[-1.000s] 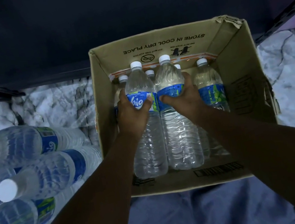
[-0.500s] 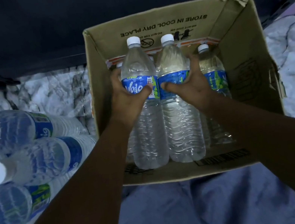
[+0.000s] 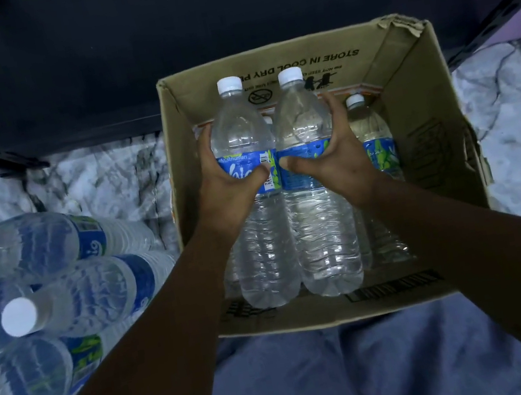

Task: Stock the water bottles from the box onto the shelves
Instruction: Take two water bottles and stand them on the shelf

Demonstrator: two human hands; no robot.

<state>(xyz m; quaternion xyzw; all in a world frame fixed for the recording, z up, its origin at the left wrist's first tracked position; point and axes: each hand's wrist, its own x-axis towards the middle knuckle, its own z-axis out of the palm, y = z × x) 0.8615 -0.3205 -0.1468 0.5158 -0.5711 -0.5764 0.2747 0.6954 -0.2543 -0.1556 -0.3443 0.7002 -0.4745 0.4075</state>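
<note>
Head view: L hand (image 3: pixel 227 182) & R hand (image 3: pixel 338 162) each grip a clear ribbed plastic bottle at its blue label, left bottle (image 3: pixel 252 198) touching right bottle (image 3: pixel 315 187), long axes upright, over the cardboard box (image 3: pixel 426 119), w/ stocked bottles (image 3: pixel 57 275) lying to the left, nearer L arm.

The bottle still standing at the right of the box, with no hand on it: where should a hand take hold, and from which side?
Grip the free bottle around its shoulder just above the blue label, coming down from above on its right side. It stands upright with the cap up. To its left sits the bottle held by the right hand; the box leaves open room on the right.
</note>
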